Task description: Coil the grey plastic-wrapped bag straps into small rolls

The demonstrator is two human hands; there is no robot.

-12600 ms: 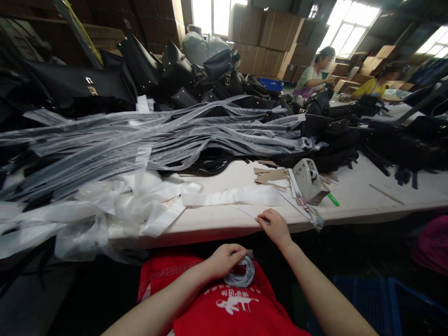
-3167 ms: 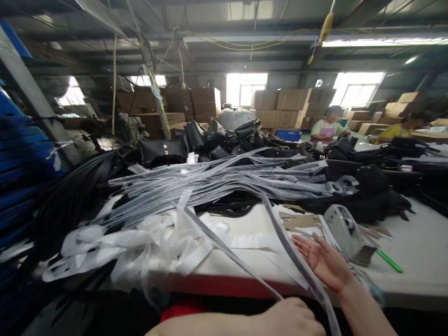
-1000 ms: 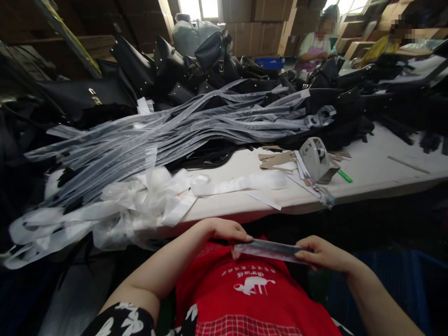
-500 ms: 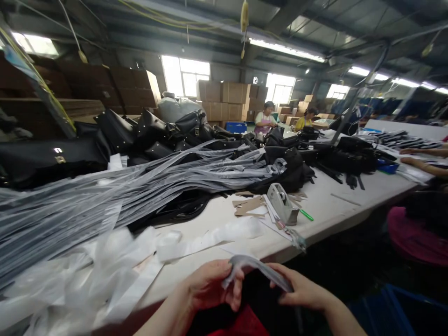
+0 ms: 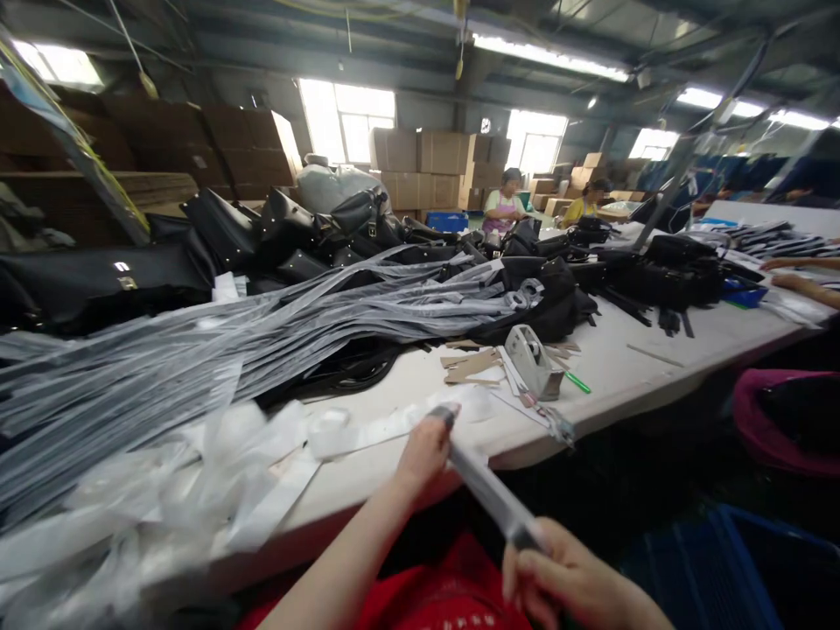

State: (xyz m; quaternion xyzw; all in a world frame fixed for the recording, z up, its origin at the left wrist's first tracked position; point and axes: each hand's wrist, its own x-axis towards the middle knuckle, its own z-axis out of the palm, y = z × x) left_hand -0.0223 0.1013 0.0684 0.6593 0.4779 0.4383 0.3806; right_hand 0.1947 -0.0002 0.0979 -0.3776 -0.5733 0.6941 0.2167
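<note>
Between my two hands a grey, plastic-wrapped strap runs slantwise, pulled straight. My left hand is closed on its upper end, above the table's front edge. Lower and nearer to me, my right hand has its fingers wrapped round the other end, where a dark part shows. Left of my left hand lies a loose heap of white translucent film. Behind it stretches a large pile of similar wrapped straps. A grey tape dispenser stands beyond my hands.
Brown card pieces, a green pen and small scissors-like metal tools lie around the dispenser. Black bags are heaped along the back of the white table. A blue crate sits low at right. Other people work farther off.
My left hand has moved up and forward, my right hand down and towards me. The strap, bent in a curve before, is now stretched straight between them.
</note>
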